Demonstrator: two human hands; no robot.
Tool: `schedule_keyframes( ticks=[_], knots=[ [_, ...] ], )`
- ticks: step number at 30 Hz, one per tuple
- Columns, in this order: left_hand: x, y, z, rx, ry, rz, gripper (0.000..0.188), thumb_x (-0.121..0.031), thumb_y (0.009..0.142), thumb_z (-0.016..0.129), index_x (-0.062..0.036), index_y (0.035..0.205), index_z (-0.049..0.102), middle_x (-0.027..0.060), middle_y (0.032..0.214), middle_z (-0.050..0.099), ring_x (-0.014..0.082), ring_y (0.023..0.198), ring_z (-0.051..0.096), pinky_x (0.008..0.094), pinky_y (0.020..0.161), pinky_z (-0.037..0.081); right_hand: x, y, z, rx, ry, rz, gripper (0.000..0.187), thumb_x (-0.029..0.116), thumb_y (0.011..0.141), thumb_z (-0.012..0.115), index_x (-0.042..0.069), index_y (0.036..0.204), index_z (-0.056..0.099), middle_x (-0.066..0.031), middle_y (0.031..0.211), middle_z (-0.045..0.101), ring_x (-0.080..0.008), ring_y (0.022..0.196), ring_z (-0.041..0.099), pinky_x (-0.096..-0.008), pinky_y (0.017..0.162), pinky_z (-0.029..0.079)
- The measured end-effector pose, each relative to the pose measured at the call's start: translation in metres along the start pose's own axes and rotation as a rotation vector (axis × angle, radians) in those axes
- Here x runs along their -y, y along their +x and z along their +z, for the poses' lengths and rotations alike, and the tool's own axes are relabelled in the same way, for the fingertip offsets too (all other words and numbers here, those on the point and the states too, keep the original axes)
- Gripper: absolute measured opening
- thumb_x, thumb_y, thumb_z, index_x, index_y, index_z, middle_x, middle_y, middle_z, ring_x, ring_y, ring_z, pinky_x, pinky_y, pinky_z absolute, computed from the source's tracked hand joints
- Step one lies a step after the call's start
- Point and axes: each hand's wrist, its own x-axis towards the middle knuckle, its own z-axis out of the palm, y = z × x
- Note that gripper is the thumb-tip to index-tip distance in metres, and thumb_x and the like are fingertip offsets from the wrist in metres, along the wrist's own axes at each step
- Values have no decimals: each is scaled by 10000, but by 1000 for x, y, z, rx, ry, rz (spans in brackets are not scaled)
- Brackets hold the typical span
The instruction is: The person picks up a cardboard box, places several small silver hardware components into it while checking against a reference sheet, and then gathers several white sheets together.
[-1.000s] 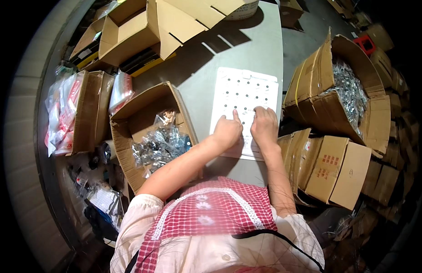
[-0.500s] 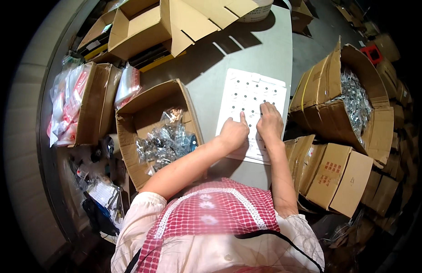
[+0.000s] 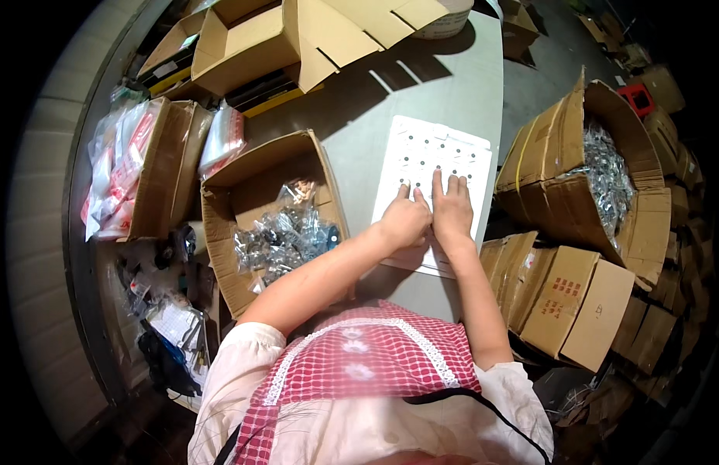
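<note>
On the grey table lies a white board or stack of sheets with rows of small dark round spots and a clip-like piece at its top edge. My left hand rests on its lower left part, most fingers curled under, two tips pointing at the spots; anything in the palm is hidden. Close beside it, my right hand lies on the board with its fingers stretched out and a little apart, tips among the spots. Whether the fingertips touch any small piece is too small to tell.
Left of my arm stands an open carton of small bagged metal parts. Farther left is a box of plastic bags. Empty cartons stand at the back. At right are a large carton of bagged parts and a lower carton.
My right hand has shifted left, its fingers going from bunched to stretched out. My left hand has moved slightly right, close against the right. The view has shifted a little.
</note>
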Motion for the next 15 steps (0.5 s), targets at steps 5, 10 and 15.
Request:
schedule_keyframes(
  ticks=[5, 10, 15],
  knots=[
    [11, 2, 0, 25, -210, -24, 726, -176, 626, 660, 332, 1114, 485, 249, 645, 643, 376, 643, 665, 483, 1069, 406, 6, 13, -6, 53, 20, 64, 538, 299, 932, 579, -37, 1343, 493, -232, 1165, 539, -385, 1165, 486, -453, 998, 422],
    [14, -1, 7, -51, -192, 0, 729, -157, 609, 641, 332, 1124, 476, 269, 642, 631, 410, 642, 654, 452, 1031, 448, 13, 19, -21, 140, -24, 35, 518, 278, 935, 574, -45, 1332, 503, -212, 1140, 569, -324, 1086, 521, -423, 943, 408],
    [15, -1, 5, -35, -215, -3, 716, -148, 612, 635, 323, 1129, 481, 272, 652, 635, 415, 660, 659, 448, 1029, 450, 13, 12, 1, 170, 5, 72, 533, 214, 918, 585, -81, 1349, 481, -176, 1065, 629, -304, 1033, 576, -420, 918, 440]
  ],
)
